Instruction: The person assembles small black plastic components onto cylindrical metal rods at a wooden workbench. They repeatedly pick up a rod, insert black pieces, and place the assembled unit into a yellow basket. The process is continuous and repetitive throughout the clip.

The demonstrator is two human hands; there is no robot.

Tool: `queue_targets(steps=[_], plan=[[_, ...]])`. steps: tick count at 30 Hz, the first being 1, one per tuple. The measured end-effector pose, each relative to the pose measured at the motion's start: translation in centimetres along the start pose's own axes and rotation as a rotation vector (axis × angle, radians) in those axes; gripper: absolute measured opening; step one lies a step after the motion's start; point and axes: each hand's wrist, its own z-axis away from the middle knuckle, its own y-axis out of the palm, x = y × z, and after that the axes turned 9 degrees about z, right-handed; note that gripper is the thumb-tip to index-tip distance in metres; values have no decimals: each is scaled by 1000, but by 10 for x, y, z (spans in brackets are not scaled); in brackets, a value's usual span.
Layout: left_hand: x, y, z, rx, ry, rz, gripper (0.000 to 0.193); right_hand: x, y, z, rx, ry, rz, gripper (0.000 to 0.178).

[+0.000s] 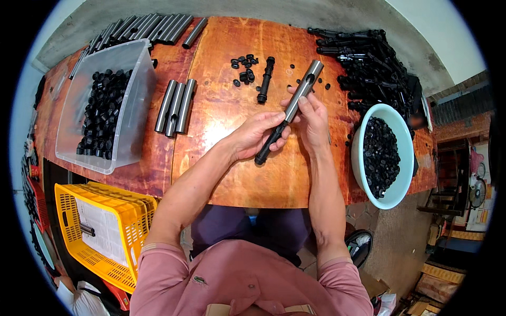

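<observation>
Over the middle of the wooden table (237, 174), the person holds a grey metal tube (302, 89) with a black plastic rod (270, 143) sticking out of its lower end. The left hand (256, 136) is closed around the black rod, fingers wrapped over it. The right hand (311, 117) pinches the tube from the side, fingers closed on the metal just above the joint. To seat the rod well, it seems best to keep both parts on one line and push straight, with the right hand steadying the tube near its mouth.

Three more grey tubes (176, 106) lie to the left, beside a clear bin of black caps (105, 108). A white bowl of black caps (383, 156) sits at the right edge, behind it a heap of black rods (371, 63). A lone black rod (265, 80) and scattered small caps (244, 68) lie further back.

How deep the rod sits inside the tube is hidden, and the right thumb cannot be made out.
</observation>
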Motion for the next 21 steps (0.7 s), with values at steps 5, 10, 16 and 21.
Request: queue_targets(steps=[5, 10, 16, 21], plan=[[4, -4, -5, -17, 127, -153, 22, -8, -1, -3, -63, 11, -36, 37], [1, 7, 0, -137, 113, -202, 22, -5, 1, 0, -99, 7, -27, 34], [2, -1, -1, -107, 111, -201, 18, -11, 4, -2, -150, -1, -38, 31], [3, 0, -1, -150, 107, -173, 14, -10, 10, 1, -157, 5, -65, 29]])
